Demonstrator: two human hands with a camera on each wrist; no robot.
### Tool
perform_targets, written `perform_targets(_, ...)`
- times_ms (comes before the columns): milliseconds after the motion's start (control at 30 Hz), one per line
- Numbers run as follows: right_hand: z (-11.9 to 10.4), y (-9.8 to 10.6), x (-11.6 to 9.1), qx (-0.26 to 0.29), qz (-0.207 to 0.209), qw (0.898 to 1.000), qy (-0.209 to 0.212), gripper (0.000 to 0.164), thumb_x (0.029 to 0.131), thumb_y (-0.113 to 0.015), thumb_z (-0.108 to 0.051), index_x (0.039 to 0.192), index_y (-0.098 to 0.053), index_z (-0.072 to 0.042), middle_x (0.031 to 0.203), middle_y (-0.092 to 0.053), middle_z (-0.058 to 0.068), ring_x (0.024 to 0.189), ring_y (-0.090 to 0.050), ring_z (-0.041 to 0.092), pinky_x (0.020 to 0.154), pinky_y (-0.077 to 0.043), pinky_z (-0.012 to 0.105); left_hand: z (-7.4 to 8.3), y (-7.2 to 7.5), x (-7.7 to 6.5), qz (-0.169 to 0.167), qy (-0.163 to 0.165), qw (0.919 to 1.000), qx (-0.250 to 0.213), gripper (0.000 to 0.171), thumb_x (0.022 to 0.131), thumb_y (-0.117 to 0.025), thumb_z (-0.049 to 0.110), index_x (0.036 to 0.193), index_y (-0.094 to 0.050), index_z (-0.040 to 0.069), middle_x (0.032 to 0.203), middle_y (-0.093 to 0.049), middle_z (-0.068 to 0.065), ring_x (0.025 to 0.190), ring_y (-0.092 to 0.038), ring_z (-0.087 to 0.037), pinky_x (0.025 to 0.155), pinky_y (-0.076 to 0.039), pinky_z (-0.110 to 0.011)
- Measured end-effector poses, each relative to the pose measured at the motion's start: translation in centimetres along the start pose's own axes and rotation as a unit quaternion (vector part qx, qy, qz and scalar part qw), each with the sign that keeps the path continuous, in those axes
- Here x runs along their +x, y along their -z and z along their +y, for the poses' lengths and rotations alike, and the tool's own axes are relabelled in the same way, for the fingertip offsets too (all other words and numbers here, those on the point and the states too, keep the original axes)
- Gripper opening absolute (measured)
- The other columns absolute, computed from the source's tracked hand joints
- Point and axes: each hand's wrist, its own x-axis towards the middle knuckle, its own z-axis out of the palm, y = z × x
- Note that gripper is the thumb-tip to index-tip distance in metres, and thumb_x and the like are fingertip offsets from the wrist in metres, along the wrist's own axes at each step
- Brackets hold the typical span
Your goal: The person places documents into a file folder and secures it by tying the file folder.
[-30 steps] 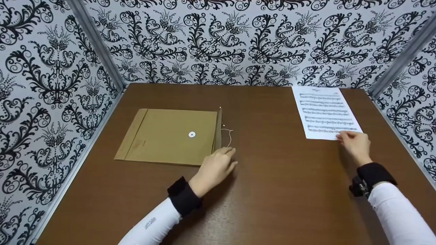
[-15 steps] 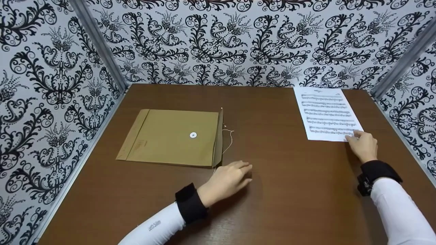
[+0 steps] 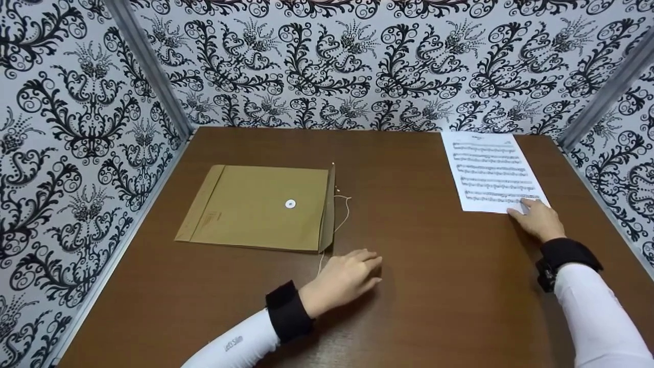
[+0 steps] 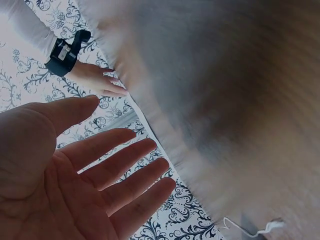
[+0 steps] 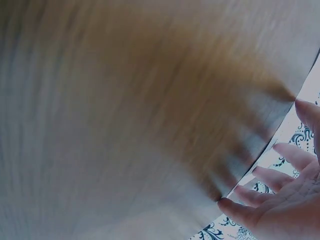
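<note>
A sheet of printed music (image 3: 493, 171) lies flat at the back right of the brown table. My right hand (image 3: 540, 221) is at its near right corner, fingertips right at the paper's edge. In the right wrist view the fingers (image 5: 272, 175) are spread, thumb apart, tips close on the tabletop. My left hand (image 3: 345, 278) hovers over the table in front of the brown envelope (image 3: 260, 209), holding nothing; the left wrist view shows its fingers (image 4: 122, 160) loosely extended. The envelope lies flat, its flap (image 3: 328, 220) raised at the right end, with a white button (image 3: 290, 204) on its face.
A thin string (image 3: 347, 212) trails from the envelope's flap across the table (image 3: 434, 286). Patterned walls (image 3: 327, 61) stand behind and at both sides, with grey metal posts (image 3: 148, 66) at the corners.
My left hand has drawn away from the envelope's flap, toward me and right. My right hand has shifted slightly right along the sheet's near edge, its fingers spreading. The sheet stays in place.
</note>
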Motion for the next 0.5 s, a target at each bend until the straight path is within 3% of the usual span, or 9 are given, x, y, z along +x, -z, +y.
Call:
perform_targets(167,-0.23,0.29,-0.28,-0.005,-0.012,1.0,-0.013,0.069,0.106,-0.047,-0.041,0.146,-0.039,0.014,0.147,-0.036,0.045,0.132,-0.036,0.067,0.103,-0.039,0.075,0.06,-0.02,0.02,-0.02,0.014,0.9997,-0.01,0.04,0.1,-0.065,0.035,0.133,-0.069,0.013,0.134,-0.072,-0.002,0.125,-0.069,-0.019,0.091,-0.062,-0.032)
perform_targets(500,-0.43,0.18,-0.75,-0.008,0.0,1.0,-0.003,0.066,0.104,-0.051,-0.043,0.144,-0.047,0.01,0.145,-0.041,0.044,0.127,-0.042,0.067,0.098,-0.042,0.074,-0.11,-0.17,-0.05,-0.023,0.026,0.9994,-0.001,0.042,0.1,-0.065,0.037,0.134,-0.068,0.012,0.135,-0.071,-0.003,0.127,-0.068,-0.023,0.103,-0.057,-0.036)
